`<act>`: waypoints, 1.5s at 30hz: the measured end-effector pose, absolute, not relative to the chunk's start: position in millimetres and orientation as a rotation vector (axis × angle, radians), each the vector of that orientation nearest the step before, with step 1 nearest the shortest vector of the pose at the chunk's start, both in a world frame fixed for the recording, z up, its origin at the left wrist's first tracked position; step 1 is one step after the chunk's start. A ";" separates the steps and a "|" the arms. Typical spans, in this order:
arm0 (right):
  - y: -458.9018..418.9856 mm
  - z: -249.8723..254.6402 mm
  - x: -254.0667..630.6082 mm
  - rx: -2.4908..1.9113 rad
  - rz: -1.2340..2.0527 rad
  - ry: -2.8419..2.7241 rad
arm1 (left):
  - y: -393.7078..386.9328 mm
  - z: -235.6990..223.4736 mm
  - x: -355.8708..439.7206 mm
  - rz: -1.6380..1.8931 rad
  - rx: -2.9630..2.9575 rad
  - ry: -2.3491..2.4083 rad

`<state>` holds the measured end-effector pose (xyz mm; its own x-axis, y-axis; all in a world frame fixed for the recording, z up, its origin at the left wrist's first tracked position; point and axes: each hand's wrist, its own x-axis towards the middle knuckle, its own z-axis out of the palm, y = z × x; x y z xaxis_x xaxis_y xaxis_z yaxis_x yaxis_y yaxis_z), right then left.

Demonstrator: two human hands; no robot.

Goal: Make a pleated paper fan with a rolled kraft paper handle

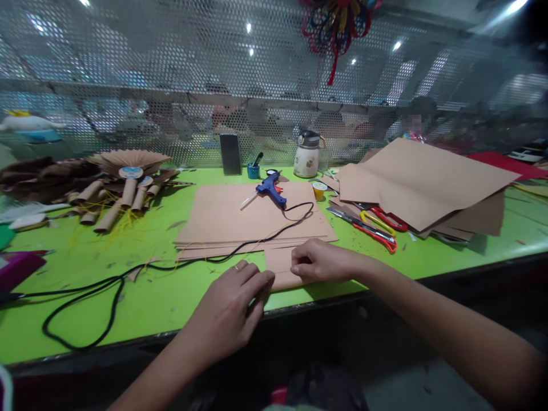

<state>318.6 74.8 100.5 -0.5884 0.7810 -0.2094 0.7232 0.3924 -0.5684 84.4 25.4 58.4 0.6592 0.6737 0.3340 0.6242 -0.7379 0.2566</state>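
A small piece of brown kraft paper lies at the near edge of the green table. My right hand presses on its right part, fingers curled and pinching the paper. My left hand reaches its fingertips to the paper's left edge, fingers held together on it. Just behind lies a stack of brown sheets with a blue glue gun resting on top.
The gun's black cord loops across the table's left. Red-handled scissors and a larger brown paper pile lie right. Rolled paper tubes and a paper fan sit left. A white jar, a small blue pot and a mesh screen stand behind.
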 end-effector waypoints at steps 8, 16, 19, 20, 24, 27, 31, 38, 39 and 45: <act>76.2 95.0 317.2 -1.371 1.001 -2.491 | 29.0 51.7 90.5 0.627 2.844 1.150; 67.6 71.9 326.6 -1.091 0.621 -2.381 | 27.4 53.1 96.5 0.567 2.691 1.281; 57.8 67.8 332.2 -0.856 0.402 -2.384 | 28.1 56.3 97.1 0.551 2.619 1.283; 54.0 67.5 333.0 -0.803 0.341 -2.407 | 28.6 57.2 97.2 0.546 2.602 1.277; 42.2 66.9 328.5 -0.736 0.057 -2.542 | 30.5 57.3 97.1 0.561 2.577 1.250; 42.2 62.5 321.0 -0.728 -0.103 -2.591 | 31.0 54.9 96.7 0.588 2.568 1.255; 49.4 53.3 316.0 -0.700 -0.135 -2.587 | 30.6 54.2 96.9 0.569 2.550 1.277; 56.5 48.9 316.8 -0.623 0.062 -2.600 | 30.1 56.4 97.5 0.502 2.554 1.298; 56.9 50.4 316.8 -0.630 0.095 -2.606 | 29.9 56.8 97.5 0.492 2.554 1.296; 61.4 62.5 317.0 -0.713 0.338 -2.647 | 30.0 64.0 99.7 0.402 2.551 1.311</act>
